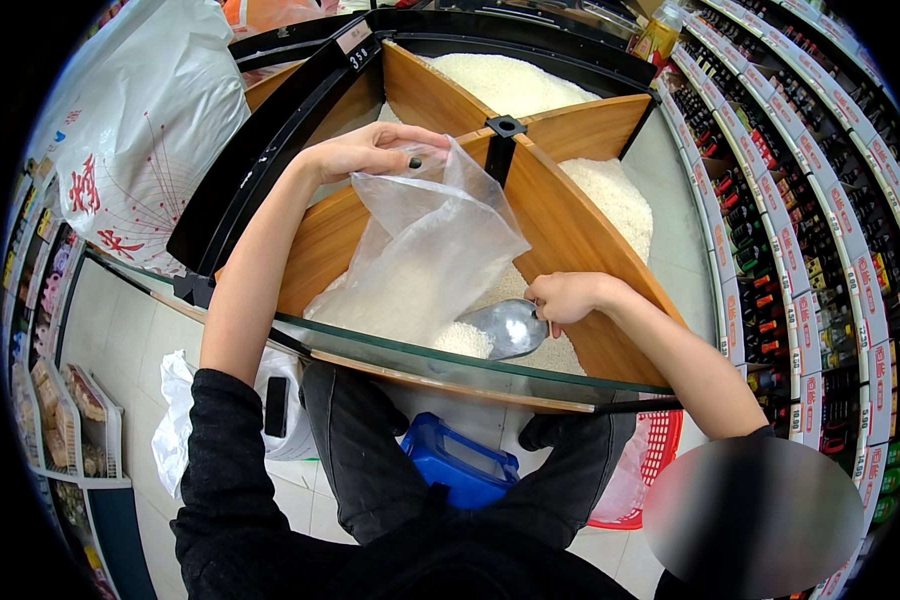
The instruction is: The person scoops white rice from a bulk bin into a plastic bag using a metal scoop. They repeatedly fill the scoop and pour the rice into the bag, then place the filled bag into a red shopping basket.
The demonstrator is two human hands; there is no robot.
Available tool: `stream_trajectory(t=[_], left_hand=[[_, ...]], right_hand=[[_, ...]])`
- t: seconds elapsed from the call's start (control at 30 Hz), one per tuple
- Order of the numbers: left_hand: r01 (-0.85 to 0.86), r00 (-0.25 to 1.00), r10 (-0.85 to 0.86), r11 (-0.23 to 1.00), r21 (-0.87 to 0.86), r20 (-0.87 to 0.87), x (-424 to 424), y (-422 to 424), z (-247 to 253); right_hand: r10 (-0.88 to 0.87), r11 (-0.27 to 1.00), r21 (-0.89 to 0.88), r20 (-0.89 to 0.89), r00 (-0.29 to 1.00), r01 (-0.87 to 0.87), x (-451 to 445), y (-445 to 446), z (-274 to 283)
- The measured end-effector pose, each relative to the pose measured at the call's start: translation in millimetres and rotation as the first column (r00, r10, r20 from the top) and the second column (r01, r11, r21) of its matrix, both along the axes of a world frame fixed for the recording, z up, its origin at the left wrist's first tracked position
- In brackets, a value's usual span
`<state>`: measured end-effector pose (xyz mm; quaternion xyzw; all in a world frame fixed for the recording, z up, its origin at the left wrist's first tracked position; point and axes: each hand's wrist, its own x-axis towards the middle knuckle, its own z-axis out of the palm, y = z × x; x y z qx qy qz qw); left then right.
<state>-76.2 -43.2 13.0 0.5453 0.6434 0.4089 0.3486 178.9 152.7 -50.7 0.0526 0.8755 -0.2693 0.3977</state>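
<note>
My left hand [375, 154] grips the upper edge of a clear plastic bag [442, 232], which hangs into the front compartment of a wooden-walled grain bin [570, 217]. Pale grains, apparently rice, show through the bag's lower part. In my right hand [568, 300] is the handle of a metal scoop [511, 330], its mouth pointing left towards the bottom of the bag. White rice [463, 340] lies at that mouth. Around and behind the scoop are loose grains [525, 289] in the compartment. Whether the scoop touches the bag cannot be told.
A glass panel [450, 364] edges the bin's front. Wooden dividers meet at a black post [505, 142]; rice [502, 79] fills compartments behind. A large white printed sack [150, 127] stands left. Below are a blue plastic stool [457, 465] and red basket [664, 435]; bottle shelves [787, 247] line the right.
</note>
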Motion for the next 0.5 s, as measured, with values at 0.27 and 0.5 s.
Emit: stream_trajectory(t=[0.27,0.5], left_hand=[[-0.008,1.0,0.008,1.0,0.007,-0.008,-4,-3,-4],[-0.001,1.0,0.001,1.0,-0.009,0.011,0,-1,0]], right_hand=[[-0.092,0.942,-0.334,-0.152,0.984,0.036,-2,-1,12],[-0.149,0.92,-0.39,-0.231,0.961,0.049,6,10,54]])
